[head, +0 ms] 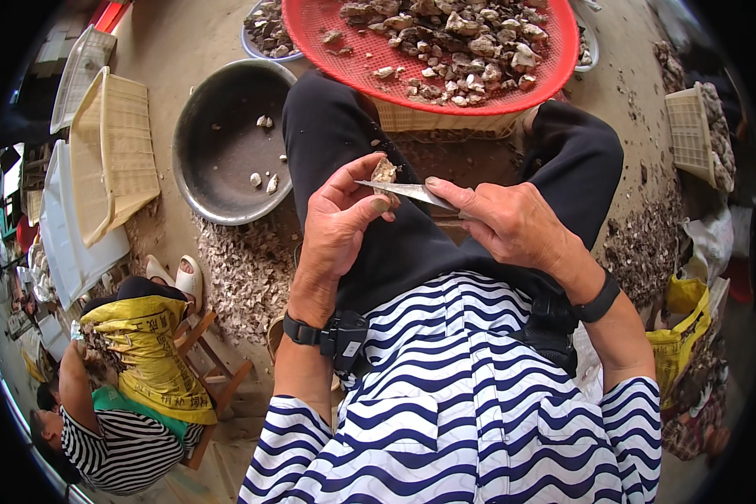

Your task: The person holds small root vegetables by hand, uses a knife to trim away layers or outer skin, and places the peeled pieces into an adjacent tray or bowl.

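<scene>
My left hand (343, 220) pinches a small rough shell piece (384, 170), apparently oyster, between thumb and fingers above my lap. In my right hand (510, 217) is a knife with a pointed metal blade (409, 191); its handle is hidden by the fingers. The blade lies across the shell piece, its tip reaching past it toward my left hand. Beyond my knees, a red perforated plastic tray (353, 69) holds many rough shell pieces (460, 50). To the left of my leg stands a dark round basin (227, 145) with several pale pieces inside.
A cream plastic crate (441, 120) stands under the tray. Shell fragments (246, 277) cover the floor at left. Beyond them, a seated person (126, 441) with a yellow sack on the lap is near a wooden stool (220, 372). More crates (120, 145) stand left; a filled crate (690, 132) is at right.
</scene>
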A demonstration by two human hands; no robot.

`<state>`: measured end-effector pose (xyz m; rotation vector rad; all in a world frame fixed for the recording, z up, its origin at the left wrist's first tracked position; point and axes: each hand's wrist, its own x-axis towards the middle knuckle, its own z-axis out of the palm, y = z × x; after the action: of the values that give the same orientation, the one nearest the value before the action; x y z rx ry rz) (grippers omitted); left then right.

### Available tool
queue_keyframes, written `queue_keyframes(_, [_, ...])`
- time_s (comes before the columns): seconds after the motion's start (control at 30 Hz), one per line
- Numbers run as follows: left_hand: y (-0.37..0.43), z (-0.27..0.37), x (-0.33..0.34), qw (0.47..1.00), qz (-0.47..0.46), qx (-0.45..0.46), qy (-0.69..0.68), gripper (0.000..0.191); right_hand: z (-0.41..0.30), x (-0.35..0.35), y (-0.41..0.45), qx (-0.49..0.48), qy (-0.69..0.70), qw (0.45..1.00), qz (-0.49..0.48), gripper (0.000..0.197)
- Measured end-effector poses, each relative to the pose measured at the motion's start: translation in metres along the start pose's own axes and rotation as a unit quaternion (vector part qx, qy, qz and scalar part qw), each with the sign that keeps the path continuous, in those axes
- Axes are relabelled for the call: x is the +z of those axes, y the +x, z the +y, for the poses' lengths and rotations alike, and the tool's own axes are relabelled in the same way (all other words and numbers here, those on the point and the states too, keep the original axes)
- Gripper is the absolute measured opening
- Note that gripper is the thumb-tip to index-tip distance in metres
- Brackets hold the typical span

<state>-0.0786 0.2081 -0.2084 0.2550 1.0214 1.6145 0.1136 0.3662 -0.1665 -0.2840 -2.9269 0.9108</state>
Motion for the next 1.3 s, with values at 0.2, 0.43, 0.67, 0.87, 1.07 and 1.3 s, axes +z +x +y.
queue_keyframes(0.2, [0.003, -0.004, 0.002, 0.999, 0.013, 0.013, 0.027, 0.052, 0.001, 0.001, -0.002, 0.005, -0.017, 1.0, 0.001, 0.062])
queue_keyframes(0.43, [0.004, -0.007, 0.0, 0.999, 0.018, 0.02, 0.04, 0.051, 0.0, 0.007, 0.0, 0.008, -0.035, 0.999, 0.012, 0.06])
queue_keyframes(0.67, [0.008, -0.008, 0.005, 0.998, 0.032, 0.005, 0.053, 0.049, -0.006, 0.015, 0.012, 0.064, 0.009, 0.998, 0.004, 0.056])
queue_keyframes(0.87, [0.006, -0.011, 0.002, 1.0, 0.021, 0.006, 0.023, 0.05, 0.005, 0.005, -0.001, 0.034, 0.036, 0.999, -0.019, 0.058])
queue_keyframes(1.07, [0.008, -0.008, 0.002, 1.0, 0.01, -0.014, 0.017, 0.05, 0.007, 0.009, 0.005, 0.059, 0.071, 0.995, -0.036, 0.061])
queue_keyframes(1.3, [0.01, -0.007, -0.003, 1.0, 0.02, -0.015, 0.013, 0.049, -0.006, 0.02, 0.025, 0.086, 0.048, 0.995, -0.009, 0.059])
